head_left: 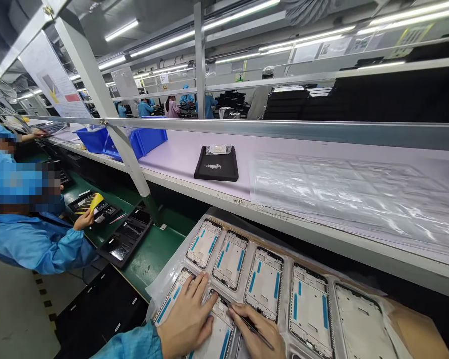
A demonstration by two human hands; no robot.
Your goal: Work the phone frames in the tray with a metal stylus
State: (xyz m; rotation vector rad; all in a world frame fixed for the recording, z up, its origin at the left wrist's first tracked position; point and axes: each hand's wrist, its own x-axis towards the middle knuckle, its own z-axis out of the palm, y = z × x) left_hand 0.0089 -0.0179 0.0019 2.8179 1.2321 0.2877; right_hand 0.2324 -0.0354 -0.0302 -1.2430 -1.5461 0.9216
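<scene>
Directly under left hand (187, 321): phone frame (217, 334).

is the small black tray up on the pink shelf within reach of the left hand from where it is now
Probably yes, with a stretch: the left hand lies flat on the phone frames, and nothing stands between it and the black tray.

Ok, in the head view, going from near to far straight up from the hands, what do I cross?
Left hand and right hand holding a thin tool → clear tray of phone frames → white shelf edge → black pad → metal rail → workers in blue far back.
</scene>
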